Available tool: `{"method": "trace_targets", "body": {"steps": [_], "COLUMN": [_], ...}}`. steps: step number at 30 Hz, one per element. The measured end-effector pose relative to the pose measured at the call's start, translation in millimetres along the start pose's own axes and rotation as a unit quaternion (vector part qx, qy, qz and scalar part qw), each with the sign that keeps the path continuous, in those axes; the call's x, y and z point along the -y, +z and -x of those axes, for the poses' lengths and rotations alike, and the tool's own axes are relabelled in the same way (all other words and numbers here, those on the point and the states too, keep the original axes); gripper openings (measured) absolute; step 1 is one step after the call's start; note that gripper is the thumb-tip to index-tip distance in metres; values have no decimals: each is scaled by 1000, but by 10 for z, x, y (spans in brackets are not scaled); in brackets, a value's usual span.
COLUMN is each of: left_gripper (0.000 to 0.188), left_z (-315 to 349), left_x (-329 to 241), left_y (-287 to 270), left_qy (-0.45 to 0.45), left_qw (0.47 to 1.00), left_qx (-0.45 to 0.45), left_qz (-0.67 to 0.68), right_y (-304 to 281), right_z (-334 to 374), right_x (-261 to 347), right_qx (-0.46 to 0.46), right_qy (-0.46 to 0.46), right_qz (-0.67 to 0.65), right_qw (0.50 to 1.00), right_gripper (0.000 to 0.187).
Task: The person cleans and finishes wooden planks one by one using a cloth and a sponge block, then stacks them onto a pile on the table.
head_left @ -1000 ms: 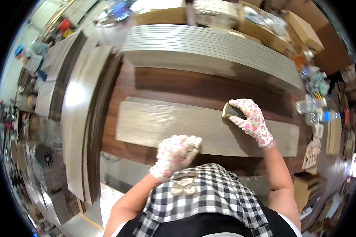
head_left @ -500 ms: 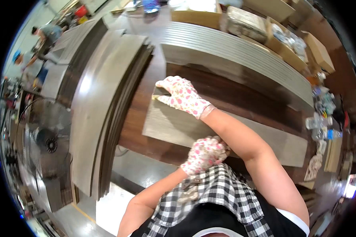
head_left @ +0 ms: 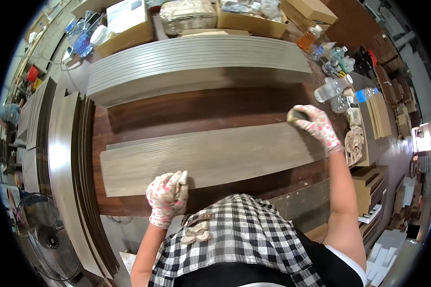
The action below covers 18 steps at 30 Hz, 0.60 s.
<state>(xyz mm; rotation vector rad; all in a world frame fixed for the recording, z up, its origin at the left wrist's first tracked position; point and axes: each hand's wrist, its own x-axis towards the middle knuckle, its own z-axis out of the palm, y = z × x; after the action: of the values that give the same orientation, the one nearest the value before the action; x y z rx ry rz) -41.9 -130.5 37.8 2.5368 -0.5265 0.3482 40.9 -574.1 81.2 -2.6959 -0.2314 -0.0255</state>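
Dark brown wood makes up the tabletop (head_left: 206,111), with a stack of grey planks (head_left: 201,62) along its far edge. Nearer the front edge lies a long grey plank (head_left: 210,155). At the plank's far edge, toward its right end, the right hand (head_left: 317,126), in a flowered glove, grips a small dark block (head_left: 298,115). The left hand (head_left: 167,197), gloved alike, is loosely closed by the plank's near edge; whether they touch, I cannot tell. Plastic bottles (head_left: 331,90) sit near the tabletop's right edge.
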Motion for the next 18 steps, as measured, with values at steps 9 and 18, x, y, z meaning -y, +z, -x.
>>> {"method": "trace_targets", "body": {"steps": [9,18], "left_gripper": [25,27], "left_z": [-64,11], "left_x": [-134,-296], "left_y": [-93,59], "left_qy": [5,15], "left_qw": [999,997], "left_qx": [-26,38], "left_qz": [-37,-62], "right_y": [-375,1160], "right_z": [78,-818], "right_x": [-720,2567], "right_qx": [-147,0], "right_qy": [142,-262], "right_qz": [125,-175], "right_qw": [971,949], "right_gripper": [37,35]}}
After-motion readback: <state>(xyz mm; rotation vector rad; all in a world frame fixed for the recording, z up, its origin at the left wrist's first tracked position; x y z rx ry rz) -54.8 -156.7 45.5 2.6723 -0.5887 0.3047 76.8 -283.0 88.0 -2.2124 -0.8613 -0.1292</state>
